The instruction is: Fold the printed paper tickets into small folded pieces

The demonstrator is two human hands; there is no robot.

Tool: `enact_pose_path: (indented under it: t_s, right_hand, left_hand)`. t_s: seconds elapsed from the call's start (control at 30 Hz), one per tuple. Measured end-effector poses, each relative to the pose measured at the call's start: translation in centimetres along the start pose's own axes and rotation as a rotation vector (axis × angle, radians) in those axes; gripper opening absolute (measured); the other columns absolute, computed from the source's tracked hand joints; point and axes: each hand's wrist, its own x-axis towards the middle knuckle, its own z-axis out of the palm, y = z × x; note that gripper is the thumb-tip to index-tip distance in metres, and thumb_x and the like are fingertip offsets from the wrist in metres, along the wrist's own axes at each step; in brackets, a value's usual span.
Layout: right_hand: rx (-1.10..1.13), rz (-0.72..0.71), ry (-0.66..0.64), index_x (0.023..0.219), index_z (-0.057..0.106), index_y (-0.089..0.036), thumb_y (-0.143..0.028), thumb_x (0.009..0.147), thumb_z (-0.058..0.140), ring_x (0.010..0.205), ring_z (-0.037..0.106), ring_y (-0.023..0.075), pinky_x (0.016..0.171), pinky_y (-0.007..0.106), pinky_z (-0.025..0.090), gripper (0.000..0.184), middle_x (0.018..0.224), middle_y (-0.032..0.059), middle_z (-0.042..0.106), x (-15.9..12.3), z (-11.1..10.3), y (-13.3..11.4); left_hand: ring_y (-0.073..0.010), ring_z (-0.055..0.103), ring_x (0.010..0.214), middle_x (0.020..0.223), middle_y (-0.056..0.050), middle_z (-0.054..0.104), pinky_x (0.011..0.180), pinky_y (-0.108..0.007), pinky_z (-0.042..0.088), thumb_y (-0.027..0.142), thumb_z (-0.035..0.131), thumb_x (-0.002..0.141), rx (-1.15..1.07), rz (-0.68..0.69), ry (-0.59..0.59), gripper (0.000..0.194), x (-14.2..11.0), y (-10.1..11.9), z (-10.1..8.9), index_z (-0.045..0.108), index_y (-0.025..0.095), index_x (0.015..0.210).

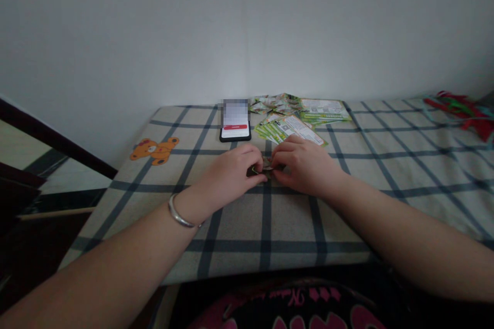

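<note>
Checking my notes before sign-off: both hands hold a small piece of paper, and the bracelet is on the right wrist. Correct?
Not quite: the bracelet is on the left wrist, as the head view shows. The left hand and right hand do hold a small piece of paper.

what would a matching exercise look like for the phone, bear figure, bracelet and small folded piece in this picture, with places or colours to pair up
Column one
1. phone
2. bear figure
3. bracelet
4. small folded piece

Column two
A. silver, around the left wrist
B. between the fingers of the left hand and right hand
C. orange
D. just left of the green-edged leaflets

Right pairs: 1-D, 2-C, 3-A, 4-B
</note>
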Motion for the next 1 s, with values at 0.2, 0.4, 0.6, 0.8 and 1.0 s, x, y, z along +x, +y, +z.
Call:
enact_pose_path:
  t_s: [0.2, 0.4, 0.6, 0.8, 1.0]
  right_hand:
    - [0.017, -0.014, 0.027, 0.08, 0.072, -0.018, -0.022, 0.086, 0.057, 0.09, 0.058, 0.0214, 0.081, 0.034, 0.042, 0.017, 0.096, 0.0054, 0.071, 0.0, 0.3, 0.0]
    - [-0.113, 0.041, 0.041, 0.082, 0.072, -0.018, -0.025, 0.085, 0.058, 0.095, 0.057, 0.0258, 0.082, 0.038, 0.04, 0.015, 0.096, 0.0068, 0.072, -0.2, 0.0, -0.7]
    - [-0.154, 0.044, 0.018, 0.081, 0.068, -0.016, -0.019, 0.085, 0.054, 0.093, 0.056, 0.0246, 0.085, 0.038, 0.039, 0.015, 0.091, 0.0081, 0.07, 0.1, 0.3, -0.6]
    - [-0.055, 0.039, 0.043, 0.08, 0.07, -0.015, -0.018, 0.081, 0.06, 0.091, 0.057, 0.0235, 0.085, 0.036, 0.041, 0.011, 0.089, 0.0081, 0.069, 0.4, 0.7, 0.0]
    - [0.209, -0.081, 0.043, 0.081, 0.073, -0.018, -0.032, 0.087, 0.065, 0.091, 0.06, 0.0199, 0.087, 0.034, 0.043, 0.017, 0.09, 0.0058, 0.071, 0.4, 0.3, 2.3]
  left_hand:
    - [-0.0168, 0.057, 0.084, 0.089, 0.0, 0.06, 0.074, -0.031, 0.046, 0.019, 0.074, 0.077, -0.044, -0.103, 0.043, 0.02, 0.1, 0.2, 0.3, 0.056, 0.019, 0.085]
    - [-0.0177, 0.057, 0.092, 0.096, -0.002, 0.059, 0.082, -0.033, 0.048, 0.015, 0.072, 0.077, -0.063, -0.034, 0.016, 0.019, 0.1, 0.1, 0.5, 0.054, 0.018, 0.074]
    - [-0.0189, 0.058, 0.09, 0.095, -0.002, 0.059, 0.079, -0.033, 0.048, 0.016, 0.068, 0.081, 0.041, -0.019, -0.022, 0.012, 0.1, 0.4, 0.2, 0.056, 0.018, 0.083]
    - [-0.02, 0.059, 0.09, 0.096, -0.003, 0.061, 0.079, -0.034, 0.047, 0.025, 0.067, 0.086, 0.116, -0.002, -0.053, 0.009, 0.1, 0.7, -0.2, 0.061, 0.018, 0.087]
    - [-0.0192, 0.06, 0.088, 0.089, -0.003, 0.064, 0.08, -0.033, 0.046, 0.027, 0.066, 0.087, 0.078, -0.012, -0.045, 0.012, 0.2, -0.2, -0.3, 0.063, 0.018, 0.081]
